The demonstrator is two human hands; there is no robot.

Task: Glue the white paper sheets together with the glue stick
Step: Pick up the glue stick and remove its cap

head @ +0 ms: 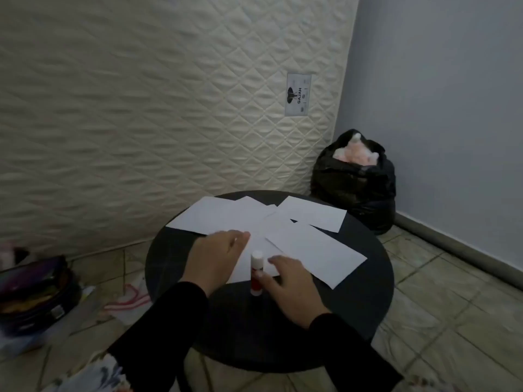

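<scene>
I see my left hand [219, 251] reaching forward, palm down, with straight fingers laid flat on a white paper sheet [249, 263] near the table's middle; it grips nothing. My right hand [285, 281] comes in from the lower right with fingers loosely spread, the thumb side touching the glue stick [256, 273]; whether it has closed on the tube I cannot tell. Both arms wear black sleeves [167, 323].

The glue stick stands upright between the hands, a small cylinder with a white cap and a red and white body, its base on the dark tabletop at the near edge of the sheet. More flat, smooth white sheets [314, 251] lie overlapped and fanned across the far half of the round black table [365, 301].

Behind stands a cream quilted mattress [158, 114] bearing a label [298, 94], next to a pale blue wall [441, 89]. A stuffed black plastic bag [356, 183] sits in the corner on a tiled floor [441, 321]. A dark pouch [31, 292] lies at left.
</scene>
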